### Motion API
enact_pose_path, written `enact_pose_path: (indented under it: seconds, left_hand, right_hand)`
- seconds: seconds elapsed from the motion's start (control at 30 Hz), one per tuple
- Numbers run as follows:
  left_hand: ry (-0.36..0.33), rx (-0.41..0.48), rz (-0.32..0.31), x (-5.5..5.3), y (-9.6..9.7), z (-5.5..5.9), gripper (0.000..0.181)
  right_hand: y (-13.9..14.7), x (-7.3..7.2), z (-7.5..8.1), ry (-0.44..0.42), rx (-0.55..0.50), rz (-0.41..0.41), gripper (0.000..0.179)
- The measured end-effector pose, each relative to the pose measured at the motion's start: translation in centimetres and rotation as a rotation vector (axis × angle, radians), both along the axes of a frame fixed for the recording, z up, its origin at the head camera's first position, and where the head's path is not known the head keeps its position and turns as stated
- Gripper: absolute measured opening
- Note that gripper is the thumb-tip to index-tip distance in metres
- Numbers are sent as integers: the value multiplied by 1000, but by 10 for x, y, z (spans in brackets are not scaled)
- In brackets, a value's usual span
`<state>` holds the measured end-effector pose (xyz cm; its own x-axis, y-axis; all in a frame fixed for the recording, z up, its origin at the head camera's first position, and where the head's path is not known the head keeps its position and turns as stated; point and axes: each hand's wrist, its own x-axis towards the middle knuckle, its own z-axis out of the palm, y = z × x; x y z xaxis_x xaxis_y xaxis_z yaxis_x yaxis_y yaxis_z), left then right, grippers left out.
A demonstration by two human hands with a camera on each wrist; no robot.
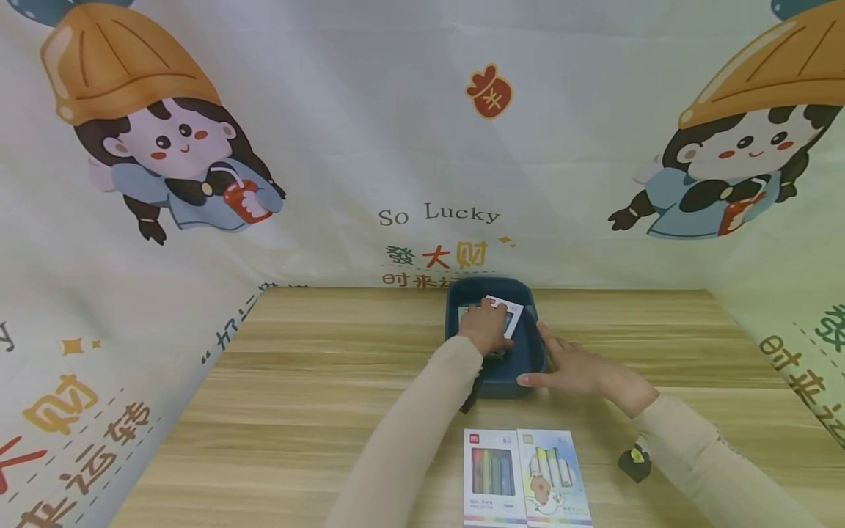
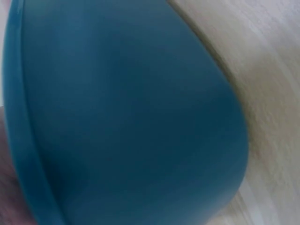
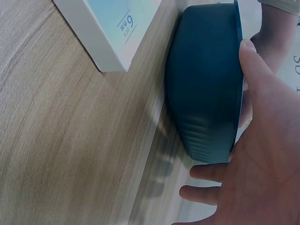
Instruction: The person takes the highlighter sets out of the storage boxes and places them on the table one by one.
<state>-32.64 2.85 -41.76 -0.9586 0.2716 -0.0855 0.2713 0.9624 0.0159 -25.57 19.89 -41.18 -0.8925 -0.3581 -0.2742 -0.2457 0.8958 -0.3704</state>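
A dark blue plastic bin [image 1: 496, 387] stands at the back of the table. My left hand [image 1: 487, 328] reaches down inside it and grips a white box [image 1: 512, 311] with a window, tilted in the bin. A greenish pack [image 1: 463, 317] lies partly hidden under that hand. My right hand [image 1: 581, 370] rests against the bin's right side, fingers straight and spread, its thumb [image 3: 253, 58] at the rim in the right wrist view. The left wrist view is mostly filled by the bin's outer wall [image 2: 131, 112].
Two packs lie side by side in front of the bin: a white box of colored pens [image 1: 491, 506] and a light blue box with a cartoon [image 1: 557, 466]. A printed cloth [image 1: 343, 110] hangs behind the wood-grain table [image 1: 297, 411].
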Motion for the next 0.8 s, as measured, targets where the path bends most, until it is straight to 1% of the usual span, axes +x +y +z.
enact_pose_path:
  seconds: [0.13,0.3,0.47,0.6,0.8]
  left_hand:
    - [0,9,6,-1,0,0,76]
    - [-1,-5,-7,0,0,2,78]
    - [19,-11,-17,2,-3,5,78]
    - [20,0,-3,3,-5,7,78]
    - [13,38,25,2,-7,12,81]
  right_hand:
    - [0,0,0,3,-3,1,116]
    - [1,0,-1,1,-21,4,116]
    - [0,0,1,-7,-32,4,115]
    - [0,0,1,-13,-33,5,115]
    - [0,1,1,-12,-31,4,115]
